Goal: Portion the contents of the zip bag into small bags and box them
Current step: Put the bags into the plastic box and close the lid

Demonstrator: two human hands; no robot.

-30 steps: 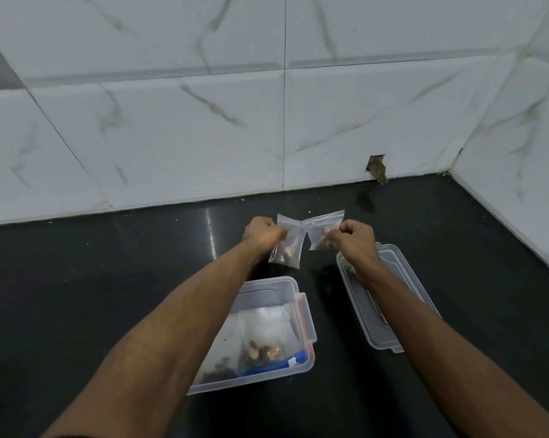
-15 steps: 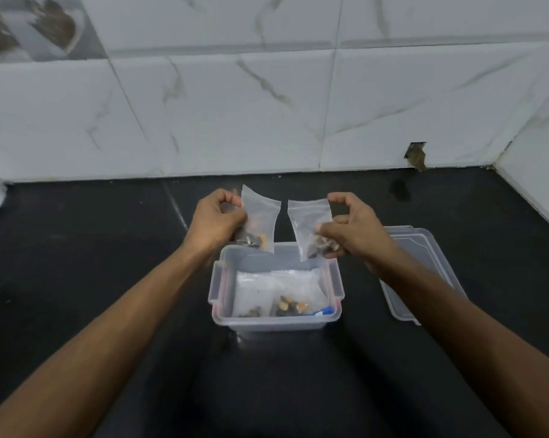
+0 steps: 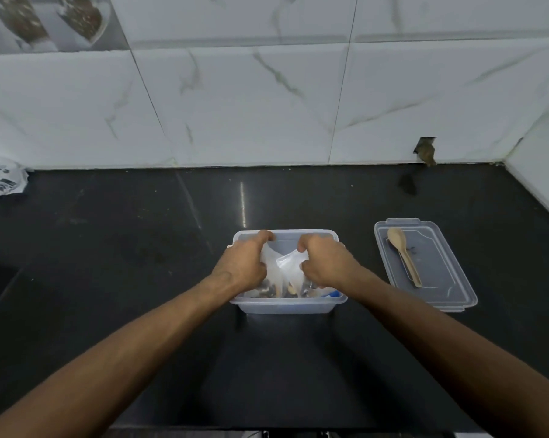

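Observation:
A clear plastic box (image 3: 287, 306) stands on the black counter in front of me. Both my hands are down inside it. My left hand (image 3: 246, 265) grips one small clear bag (image 3: 271, 268) with dark and tan bits at its bottom. My right hand (image 3: 325, 263) grips a second small bag (image 3: 290, 263) beside it. The two bags touch in the middle of the box. Under them lies a zip bag with a blue strip (image 3: 330, 294), mostly hidden by my hands.
The box's clear lid (image 3: 447, 279) lies to the right with a wooden spoon (image 3: 404, 256) on it. A crumpled white printed bag (image 3: 1, 181) sits at the far left by the marble-tiled wall. A hole (image 3: 424, 151) breaks the wall at the right corner.
Both hands have come down from above the box into it, bringing the two small bags together inside. The spoon on the lid is now uncovered.

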